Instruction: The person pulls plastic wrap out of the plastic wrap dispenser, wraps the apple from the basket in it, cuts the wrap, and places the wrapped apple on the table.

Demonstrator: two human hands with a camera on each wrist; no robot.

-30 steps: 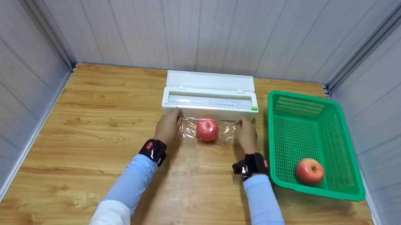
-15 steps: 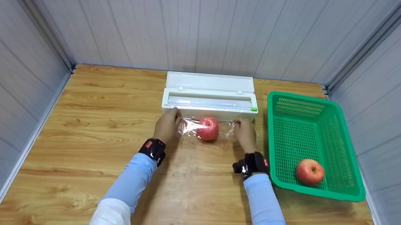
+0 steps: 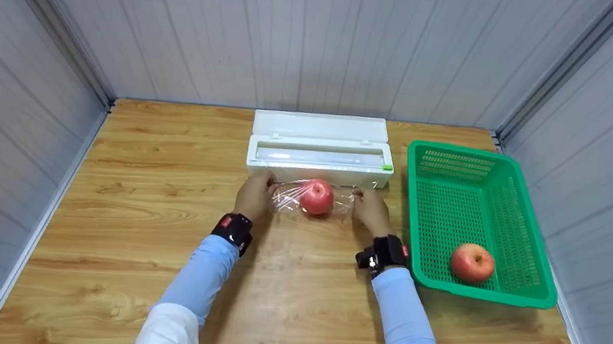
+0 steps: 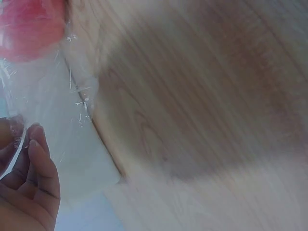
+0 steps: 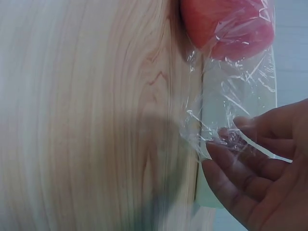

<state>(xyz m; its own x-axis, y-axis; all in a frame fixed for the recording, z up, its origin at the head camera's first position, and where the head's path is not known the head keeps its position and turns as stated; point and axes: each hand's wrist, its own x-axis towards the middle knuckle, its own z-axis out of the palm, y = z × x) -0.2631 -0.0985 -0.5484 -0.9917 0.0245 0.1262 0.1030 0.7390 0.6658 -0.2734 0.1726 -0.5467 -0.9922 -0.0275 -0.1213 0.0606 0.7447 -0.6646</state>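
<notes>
Both hands, left & right, pinch cling film ends w/ apple between, on tabletop.

Fingers pinch clear film stretched toward a red apple.

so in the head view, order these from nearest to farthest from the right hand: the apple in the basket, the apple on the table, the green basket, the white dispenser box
From the right hand:
1. Apple on the table, just to its left, under the cling film the hand pinches.
2. White dispenser box, right behind it; too close to the first to rank surely.
3. Green basket, its near wall to the right.
4. Apple in the basket, farther right, toward the front.
</notes>
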